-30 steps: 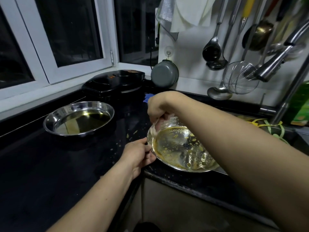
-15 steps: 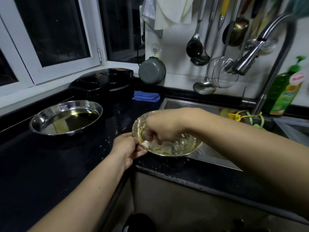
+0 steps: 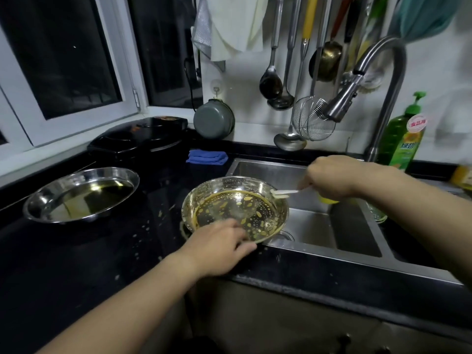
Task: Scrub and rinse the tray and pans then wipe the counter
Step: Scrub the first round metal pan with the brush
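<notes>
Pan [image 3: 236,209], greasy, at frame centre, overhangs the sink [image 3: 319,226] so residue falls there. Our left hand [image 3: 217,247] fingers clasp its near rim; right hand [image 3: 329,178] fingers pinch a pale scrap [image 3: 283,192].

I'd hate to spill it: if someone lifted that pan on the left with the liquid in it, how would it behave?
The pan looks like thin, stiff steel, so probably light. The yellowish liquid pooled inside would likely slosh and spill if tilted. If that's oil, the rim may be slippery.
</notes>
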Motion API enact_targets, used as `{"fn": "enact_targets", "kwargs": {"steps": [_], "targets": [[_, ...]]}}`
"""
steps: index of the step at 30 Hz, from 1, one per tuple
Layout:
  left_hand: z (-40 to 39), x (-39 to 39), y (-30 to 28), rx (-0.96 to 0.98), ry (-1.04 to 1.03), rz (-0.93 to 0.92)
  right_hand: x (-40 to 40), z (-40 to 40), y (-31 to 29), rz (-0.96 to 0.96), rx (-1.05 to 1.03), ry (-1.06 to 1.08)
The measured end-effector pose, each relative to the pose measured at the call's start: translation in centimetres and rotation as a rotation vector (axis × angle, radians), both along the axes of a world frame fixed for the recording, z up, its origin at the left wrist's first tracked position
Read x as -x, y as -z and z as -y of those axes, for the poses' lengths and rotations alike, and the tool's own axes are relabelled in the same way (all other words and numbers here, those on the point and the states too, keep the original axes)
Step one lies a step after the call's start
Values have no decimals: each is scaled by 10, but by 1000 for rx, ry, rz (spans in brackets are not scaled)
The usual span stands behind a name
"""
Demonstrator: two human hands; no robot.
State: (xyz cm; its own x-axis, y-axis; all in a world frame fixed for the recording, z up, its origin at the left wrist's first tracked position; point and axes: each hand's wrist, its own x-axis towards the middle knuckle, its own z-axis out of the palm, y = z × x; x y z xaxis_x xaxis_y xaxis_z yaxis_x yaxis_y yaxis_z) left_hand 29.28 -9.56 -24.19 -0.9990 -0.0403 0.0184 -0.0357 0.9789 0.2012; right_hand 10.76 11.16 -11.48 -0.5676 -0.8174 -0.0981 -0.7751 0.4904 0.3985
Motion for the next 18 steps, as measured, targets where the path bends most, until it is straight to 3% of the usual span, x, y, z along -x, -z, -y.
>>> {"fn": "enact_targets", "kwargs": {"steps": [3,11,18], "targets": [[3,8,5,143,62,63,12,0,4,-24,6,-23],[17,12,4,198,95,122,-2,-26,36,124,-14,-95],[16,12,7,257,131,135,69,10,51,106,19,74]]}}
